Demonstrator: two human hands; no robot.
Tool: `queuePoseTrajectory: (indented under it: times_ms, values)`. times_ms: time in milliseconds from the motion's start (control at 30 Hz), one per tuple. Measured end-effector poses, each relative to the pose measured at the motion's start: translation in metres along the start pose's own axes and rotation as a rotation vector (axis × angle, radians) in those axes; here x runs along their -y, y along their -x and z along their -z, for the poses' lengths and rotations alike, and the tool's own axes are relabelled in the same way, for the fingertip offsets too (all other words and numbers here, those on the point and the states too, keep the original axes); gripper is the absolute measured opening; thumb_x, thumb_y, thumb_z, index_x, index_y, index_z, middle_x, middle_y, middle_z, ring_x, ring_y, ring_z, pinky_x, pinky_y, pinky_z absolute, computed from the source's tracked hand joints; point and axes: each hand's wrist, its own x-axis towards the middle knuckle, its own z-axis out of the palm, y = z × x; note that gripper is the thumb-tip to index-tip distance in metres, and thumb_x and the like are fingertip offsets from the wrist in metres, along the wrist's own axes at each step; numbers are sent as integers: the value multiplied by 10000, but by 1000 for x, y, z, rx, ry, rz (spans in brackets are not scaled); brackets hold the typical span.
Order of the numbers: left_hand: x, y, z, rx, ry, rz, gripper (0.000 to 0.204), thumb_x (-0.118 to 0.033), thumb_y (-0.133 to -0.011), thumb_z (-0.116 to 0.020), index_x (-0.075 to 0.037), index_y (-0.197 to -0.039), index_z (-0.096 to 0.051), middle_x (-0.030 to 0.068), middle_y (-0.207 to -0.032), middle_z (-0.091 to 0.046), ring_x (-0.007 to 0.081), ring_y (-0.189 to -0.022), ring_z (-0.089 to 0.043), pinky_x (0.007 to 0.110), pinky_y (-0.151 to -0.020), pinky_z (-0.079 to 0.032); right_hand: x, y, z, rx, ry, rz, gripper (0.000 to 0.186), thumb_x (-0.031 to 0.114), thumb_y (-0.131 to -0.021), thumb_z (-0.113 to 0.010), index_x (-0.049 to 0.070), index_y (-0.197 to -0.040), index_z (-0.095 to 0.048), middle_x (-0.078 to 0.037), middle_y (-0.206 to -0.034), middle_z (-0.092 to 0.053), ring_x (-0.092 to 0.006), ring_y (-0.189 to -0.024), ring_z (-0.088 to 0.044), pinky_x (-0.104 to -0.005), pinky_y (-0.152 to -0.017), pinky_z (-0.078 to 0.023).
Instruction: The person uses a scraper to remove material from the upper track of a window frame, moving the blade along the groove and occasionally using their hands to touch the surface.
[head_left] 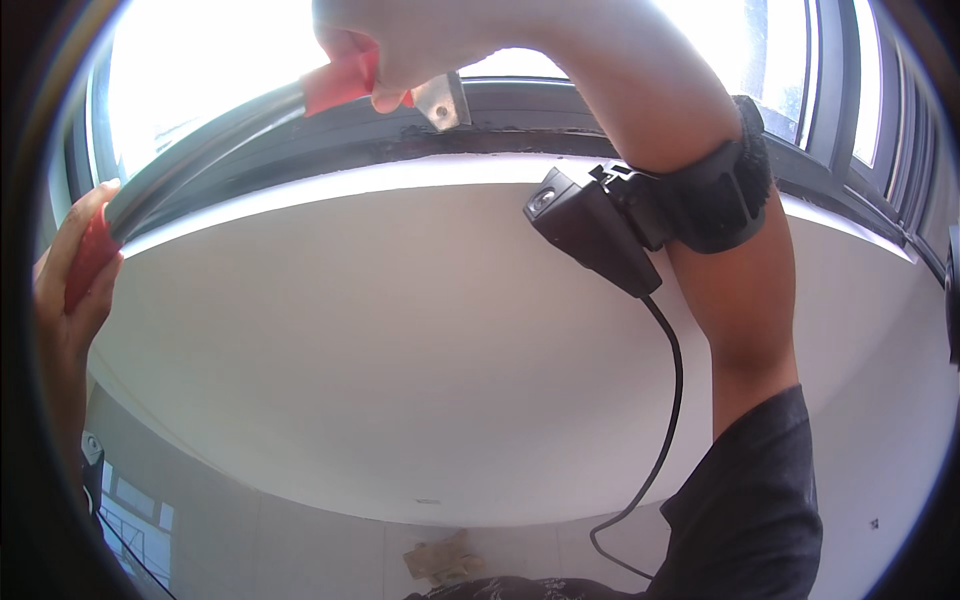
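Observation:
A silver metal tube (205, 150) with red wrapping on two stretches slants across the upper left, in front of the window. My left hand (75, 265), at the far left, is closed round its lower red-wrapped part. The upper red-wrapped part is gripped by my right hand (420, 40), whose top is cut off by the frame's upper edge. Just beyond the right hand a flat metal plate (441, 101) with a hole sticks out, near the window frame. Whether the plate is joined to the tube is hidden by the fingers.
A dark window frame (340, 140) with bright panes runs above a white wall (350, 320). A black camera (590, 225) is strapped to my right forearm, and its cable (678, 380) hangs down in a loop. A brown crumpled piece (445, 558) lies on the grey tiled floor (300, 530).

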Motion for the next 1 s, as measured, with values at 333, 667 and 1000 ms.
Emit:
queuePoseTrajectory:
  times_ms: [333, 667, 1000]
  values:
    - [-5, -9, 5, 76, -93, 18, 427, -50, -957, -562, -75, -1376, -483, 111, -1349, -553, 229, -1146, -609, 275, -940, -517, 3, 5, 6, 48, -22, -32, 211, 41, -757, -696, -44, -949, -709, -197, -859, -694, -309, -788, -676, -399, -688, -527]
    - [8, -8, -7, -59, -11, -50, 461, -4, -881, -646, -99, -1321, -549, 145, -1274, -610, 319, -1145, -616, 398, -909, -545, 2, 2, 9, 70, -10, -23, 247, 69, -722, -744, -23, -949, -713, -191, -872, -694, -304, -805, -678, -406, -689, -531]
    - [33, 0, -19, -5, 53, -4, 462, -52, -914, -603, -99, -1363, -506, 146, -1359, -546, 312, -1237, -549, 399, -957, -516, -6, -5, 10, 141, -18, 5, 238, 74, -713, -750, -22, -928, -713, -185, -865, -693, -302, -798, -673, -406, -679, -518]
